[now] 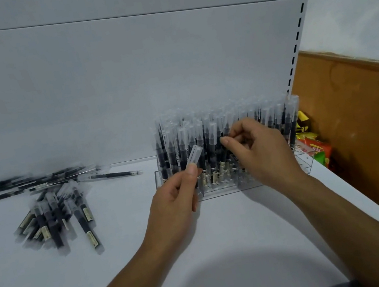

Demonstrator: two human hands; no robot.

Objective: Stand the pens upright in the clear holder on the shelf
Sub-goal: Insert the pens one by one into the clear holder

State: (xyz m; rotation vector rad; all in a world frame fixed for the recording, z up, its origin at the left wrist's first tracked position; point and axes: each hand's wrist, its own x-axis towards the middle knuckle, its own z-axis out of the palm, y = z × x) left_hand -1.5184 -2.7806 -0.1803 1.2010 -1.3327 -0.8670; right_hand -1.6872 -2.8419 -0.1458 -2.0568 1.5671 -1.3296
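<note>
Mid-insertion. In left hand (173,200): one pen (195,158), pinched between thumb and fingertips, cap end up, tilted, just in front of the clear holder (220,192) at the right end of the shelf (226,243). Right hand (258,154) in among the standing pens (183,144), fingers curled; cannot tell whether gripping one or only parting them. Holder close to full, caps packed tight. Loose pens (54,217) heaped well to the left, with a flat row (38,182) behind them by the back panel.

For a clean drop:
- Find the free slot first, probably near the right fingertips.
- Hold the neighbours apart with the right hand.
- Bring the held pen to vertical before lowering. Entering at an angle risks wedging against caps and tipping a row.
- Lower until seated on the holder floor, then let go.
- Keep the grip firm but light; smooth barrel, likely slippery.
- Steady the holder if it starts sliding; looks like light acrylic.

Plenty left in the heap; by the look, past halfway.
</note>
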